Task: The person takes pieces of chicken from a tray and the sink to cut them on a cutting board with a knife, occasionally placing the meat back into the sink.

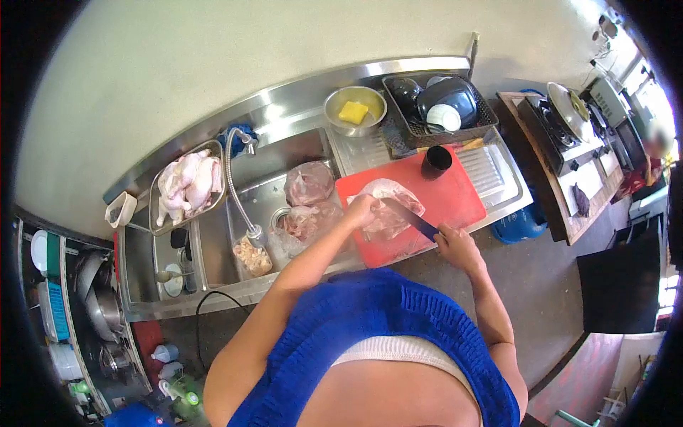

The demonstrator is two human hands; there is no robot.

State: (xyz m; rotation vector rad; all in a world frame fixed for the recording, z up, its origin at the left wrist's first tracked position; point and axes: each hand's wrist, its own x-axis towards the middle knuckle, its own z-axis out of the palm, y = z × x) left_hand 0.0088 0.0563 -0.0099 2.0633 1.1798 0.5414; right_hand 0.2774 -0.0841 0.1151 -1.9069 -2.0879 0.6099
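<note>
A clear plastic bag of raw chicken [390, 208] lies on a red cutting board [455, 193] set on the steel drainboard. My left hand [361, 211] presses down on the bag's near left side. My right hand [455, 245] grips the handle of a dark-bladed knife [411, 217], whose blade lies across the bag. A black cup [436, 161] stands at the board's far edge.
Two more bags of raw meat [309, 183] lie in the sink beside a flexible faucet [238, 186]. A tray of whole raw chickens [189, 182] rests at the left. A steel bowl with a yellow sponge [354, 111], a dish rack [437, 107] and a gas stove [565, 121] sit behind and right.
</note>
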